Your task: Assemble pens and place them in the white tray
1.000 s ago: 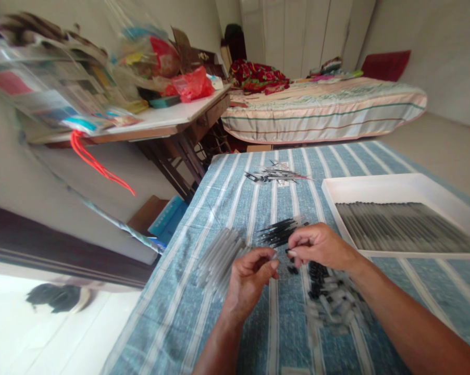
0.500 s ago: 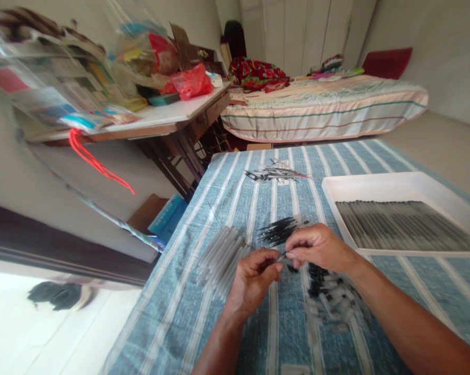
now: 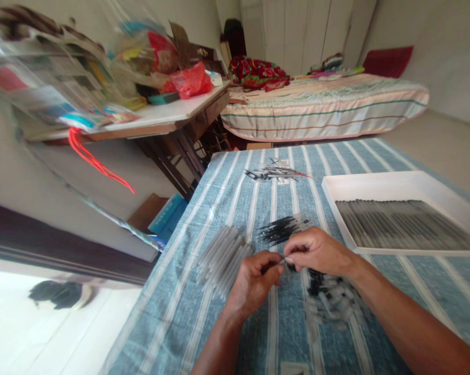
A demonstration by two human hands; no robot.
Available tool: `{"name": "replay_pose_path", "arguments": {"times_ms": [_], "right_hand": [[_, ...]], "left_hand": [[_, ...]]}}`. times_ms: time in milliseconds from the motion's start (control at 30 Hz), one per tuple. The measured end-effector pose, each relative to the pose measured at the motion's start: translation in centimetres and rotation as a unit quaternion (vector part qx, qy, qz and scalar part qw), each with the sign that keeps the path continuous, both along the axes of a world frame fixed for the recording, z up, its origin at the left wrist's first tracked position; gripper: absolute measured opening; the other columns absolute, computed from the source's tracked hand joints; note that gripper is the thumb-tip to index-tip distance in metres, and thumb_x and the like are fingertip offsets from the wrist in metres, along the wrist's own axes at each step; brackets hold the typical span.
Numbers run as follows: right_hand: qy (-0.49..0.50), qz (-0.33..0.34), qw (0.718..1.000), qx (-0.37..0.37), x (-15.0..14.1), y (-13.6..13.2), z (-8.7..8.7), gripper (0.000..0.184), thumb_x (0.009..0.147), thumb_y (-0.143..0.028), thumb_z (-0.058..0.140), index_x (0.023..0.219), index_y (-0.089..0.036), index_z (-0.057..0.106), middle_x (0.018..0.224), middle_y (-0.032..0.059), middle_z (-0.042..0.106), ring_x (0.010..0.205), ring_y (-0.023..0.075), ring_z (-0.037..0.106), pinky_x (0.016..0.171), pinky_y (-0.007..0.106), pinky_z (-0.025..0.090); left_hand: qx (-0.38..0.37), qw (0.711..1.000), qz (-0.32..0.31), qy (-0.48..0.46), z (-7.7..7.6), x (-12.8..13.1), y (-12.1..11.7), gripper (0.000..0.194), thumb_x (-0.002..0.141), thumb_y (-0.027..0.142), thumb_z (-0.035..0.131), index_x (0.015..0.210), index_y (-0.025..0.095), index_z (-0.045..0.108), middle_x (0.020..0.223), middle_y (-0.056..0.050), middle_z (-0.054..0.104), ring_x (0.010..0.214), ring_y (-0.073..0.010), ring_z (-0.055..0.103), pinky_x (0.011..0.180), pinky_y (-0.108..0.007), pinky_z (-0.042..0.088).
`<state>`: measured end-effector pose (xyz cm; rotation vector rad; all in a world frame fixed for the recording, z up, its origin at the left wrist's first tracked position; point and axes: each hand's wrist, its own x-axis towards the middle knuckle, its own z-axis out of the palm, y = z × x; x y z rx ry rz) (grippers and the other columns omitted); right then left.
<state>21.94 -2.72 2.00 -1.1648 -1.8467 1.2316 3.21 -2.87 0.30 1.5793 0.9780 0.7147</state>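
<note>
My left hand (image 3: 258, 273) and my right hand (image 3: 315, 251) meet over the table, thumbs and fingers pinched on a thin pen (image 3: 283, 260). Only a short dark stretch of it shows; my fingers cover the rest. Beside my left hand lies a pile of translucent grey pen barrels (image 3: 224, 259). Just beyond my hands is a bunch of black-ended pen refills (image 3: 280, 230). Below my right wrist, small black pen parts (image 3: 315, 283) and clear pen caps (image 3: 338, 302) are heaped, somewhat blurred.
A white tray (image 3: 354, 182) at the right holds many grey pens (image 3: 399, 224) in a row. Loose thin pen pieces (image 3: 276, 173) lie farther back on the striped cloth (image 3: 238, 172). A cluttered desk (image 3: 168, 115) stands at the left, a bed (image 3: 324, 112) behind.
My hands have drawn slightly closer together, so less of the dark pen shows between them. The piles and the tray stay where they were.
</note>
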Motion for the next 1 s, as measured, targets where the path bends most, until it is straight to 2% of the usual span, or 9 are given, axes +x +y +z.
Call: {"name": "replay_pose_path", "arguments": {"times_ms": [267,433,600,700,800,900,1000], "right_hand": [[-0.023,-0.008,0.999,-0.024,-0.15,0.14,-0.43,0.014,0.077,-0.021,0.056,0.083,-0.015,0.066,0.058,-0.0018,0.061,0.05,0.0102,0.057,0.05,0.018,0.042],[-0.082,0.004,0.997,0.006,-0.3,0.17,-0.2,0.017,0.081,-0.024,0.052,0.07,-0.015,0.062,0.052,-0.0028,0.056,0.046,0.0083,0.052,0.048,0.018,0.038],[-0.094,0.006,0.996,0.003,-0.32,0.28,-0.43,0.036,0.086,-0.032,0.046,0.054,-0.015,0.052,0.048,-0.0026,0.052,0.042,0.0069,0.047,0.046,0.018,0.035],[-0.071,-0.002,0.997,-0.027,0.07,0.36,-0.58,0.027,0.083,-0.037,0.051,0.07,-0.015,0.058,0.052,-0.0033,0.053,0.044,0.0083,0.049,0.045,0.019,0.036],[-0.031,0.013,0.998,-0.062,0.27,0.36,-0.67,0.017,0.078,-0.028,0.056,0.09,-0.016,0.057,0.056,-0.0052,0.054,0.047,0.0092,0.051,0.047,0.018,0.038],[-0.052,0.012,0.998,-0.036,-0.01,0.33,-0.73,0.011,0.08,-0.024,0.052,0.075,-0.016,0.057,0.055,-0.0042,0.054,0.047,0.0085,0.051,0.048,0.018,0.037],[-0.085,-0.001,0.996,0.007,-0.28,0.34,-0.77,0.033,0.085,-0.033,0.048,0.058,-0.015,0.053,0.049,-0.0034,0.05,0.043,0.0075,0.047,0.046,0.019,0.035]], "left_hand": [[0.009,1.0,0.01,0.025,-0.07,-0.19,0.09,0.01,0.078,0.02,0.057,0.08,0.015,0.066,0.059,0.003,0.053,0.051,-0.0088,0.051,0.051,-0.02,0.039],[0.035,0.998,0.011,0.054,-0.03,-0.17,0.04,0.008,0.078,0.019,0.057,0.077,0.015,0.064,0.059,0.003,0.053,0.052,-0.0096,0.052,0.051,-0.02,0.039],[0.054,0.996,0.01,0.072,0.04,-0.02,0.04,0.009,0.078,0.019,0.056,0.077,0.014,0.063,0.061,0.003,0.053,0.053,-0.0097,0.052,0.052,-0.021,0.039],[0.054,0.996,0.013,0.068,0.0,0.04,0.1,0.009,0.079,0.019,0.055,0.078,0.015,0.063,0.062,0.003,0.053,0.053,-0.0099,0.052,0.053,-0.021,0.039],[0.049,0.996,0.015,0.069,-0.01,0.07,0.1,0.009,0.079,0.02,0.055,0.078,0.015,0.062,0.062,0.003,0.053,0.053,-0.0099,0.052,0.052,-0.021,0.039],[0.054,0.995,0.014,0.078,0.05,0.07,0.06,0.009,0.079,0.019,0.055,0.078,0.014,0.063,0.061,0.003,0.053,0.053,-0.0096,0.051,0.052,-0.021,0.039],[0.057,0.995,0.018,0.083,0.16,0.03,0.05,0.009,0.078,0.017,0.055,0.078,0.014,0.063,0.062,0.003,0.053,0.054,-0.0099,0.052,0.053,-0.021,0.039]]}}
